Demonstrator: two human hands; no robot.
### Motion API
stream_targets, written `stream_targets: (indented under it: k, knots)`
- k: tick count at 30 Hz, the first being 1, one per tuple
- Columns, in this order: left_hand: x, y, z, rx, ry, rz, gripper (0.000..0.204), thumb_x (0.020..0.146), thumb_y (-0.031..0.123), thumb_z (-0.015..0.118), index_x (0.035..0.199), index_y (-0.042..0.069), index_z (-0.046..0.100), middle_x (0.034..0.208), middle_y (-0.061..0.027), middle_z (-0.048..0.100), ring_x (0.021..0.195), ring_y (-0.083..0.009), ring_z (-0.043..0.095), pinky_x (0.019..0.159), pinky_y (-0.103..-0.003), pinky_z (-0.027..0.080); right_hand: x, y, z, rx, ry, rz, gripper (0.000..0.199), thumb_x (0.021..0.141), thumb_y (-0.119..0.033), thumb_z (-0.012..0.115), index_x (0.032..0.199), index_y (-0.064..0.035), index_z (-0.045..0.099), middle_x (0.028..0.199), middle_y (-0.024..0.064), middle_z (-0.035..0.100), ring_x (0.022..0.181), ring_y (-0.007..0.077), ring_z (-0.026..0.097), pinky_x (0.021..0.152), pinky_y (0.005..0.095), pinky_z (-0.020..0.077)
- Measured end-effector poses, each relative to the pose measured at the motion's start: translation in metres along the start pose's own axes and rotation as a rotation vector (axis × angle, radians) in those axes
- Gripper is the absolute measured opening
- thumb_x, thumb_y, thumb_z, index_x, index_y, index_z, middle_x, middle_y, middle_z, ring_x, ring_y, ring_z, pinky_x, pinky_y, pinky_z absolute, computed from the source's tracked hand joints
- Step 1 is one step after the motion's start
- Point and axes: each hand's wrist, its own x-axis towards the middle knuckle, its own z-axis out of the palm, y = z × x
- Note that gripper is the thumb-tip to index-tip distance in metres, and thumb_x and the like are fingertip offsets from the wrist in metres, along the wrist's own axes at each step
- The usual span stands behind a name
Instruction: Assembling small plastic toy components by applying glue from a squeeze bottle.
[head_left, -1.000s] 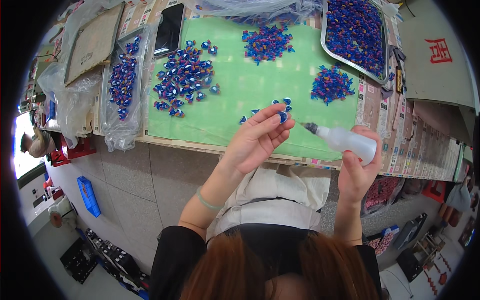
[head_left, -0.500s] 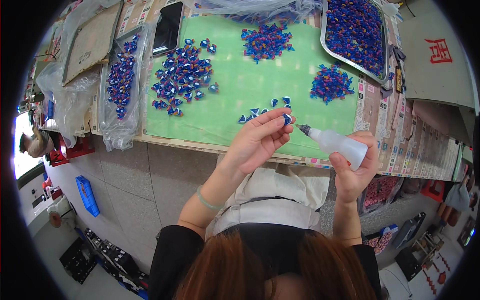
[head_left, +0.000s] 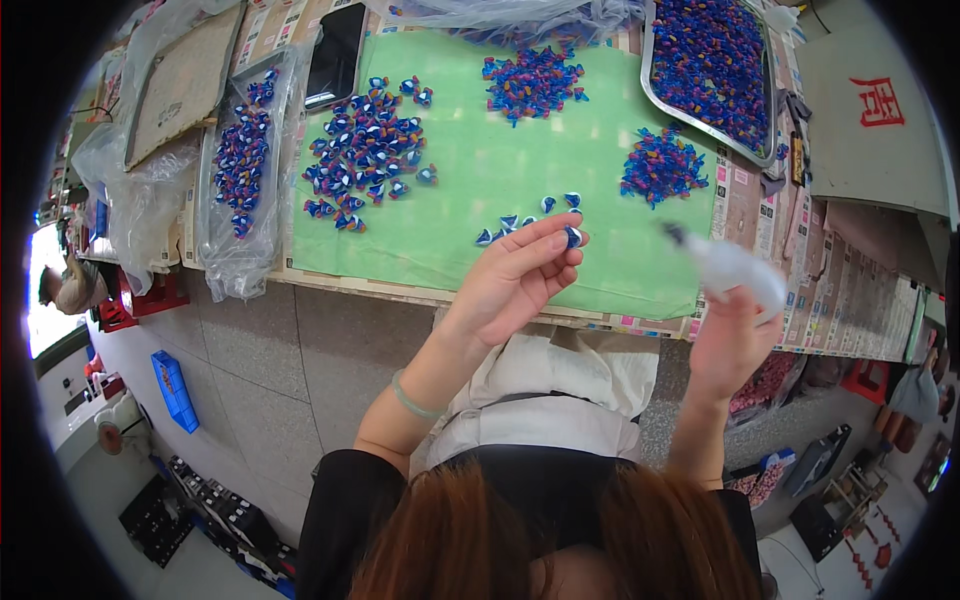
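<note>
Bench carrying a green mat, heaps of small blue pieces, a metal tray at far right and plastic bags at left; grey tiled floor lying below its near edge. Left hand is pinching one blue piece between fingertips above the mat's bare front strip. Right hand is closing its grip around a white squeeze bottle, blurred, nozzle pointing toward the piece.

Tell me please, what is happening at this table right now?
A person stands at a table covered by a green mat. The left hand pinches one small blue piece at its fingertips. The right hand holds a white squeeze bottle, its dark tip apart from the piece. Piles of similar blue pieces lie on the mat, and a metal tray holds more.
</note>
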Motion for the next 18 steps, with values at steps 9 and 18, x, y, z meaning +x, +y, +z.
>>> stream_targets:
  k: [9, 18]
  knots:
    - [0.005, 0.003, -0.005, 0.014, 0.029, 0.038, 0.021, 0.080, 0.006, 0.050, 0.101, 0.002, 0.051, 0.091, -0.0070, 0.056, 0.078, -0.0114, 0.054, 0.070, -0.024, 0.046, 0.045, 0.070, -0.087, -0.410, 0.403, -0.055, 0.029, 0.075, 0.001, 0.055, 0.098, 0.0011, 0.038, 0.099, 0.0111, 0.048, 0.091, 0.0159, 0.050, 0.079, 0.0246, 0.0399]
    - [0.008, 0.000, -0.004, 0.053, 0.062, 0.034, 0.020, 0.081, 0.007, 0.050, 0.101, 0.002, 0.050, 0.089, -0.0065, 0.056, 0.077, -0.0116, 0.053, 0.070, -0.024, 0.045, 0.036, 0.056, -0.023, -0.810, -0.247, -0.264, 0.011, 0.075, 0.000, 0.053, 0.085, -0.0011, 0.057, 0.083, 0.0097, 0.057, 0.074, 0.0197, 0.056, 0.066, 0.0282, 0.0431]
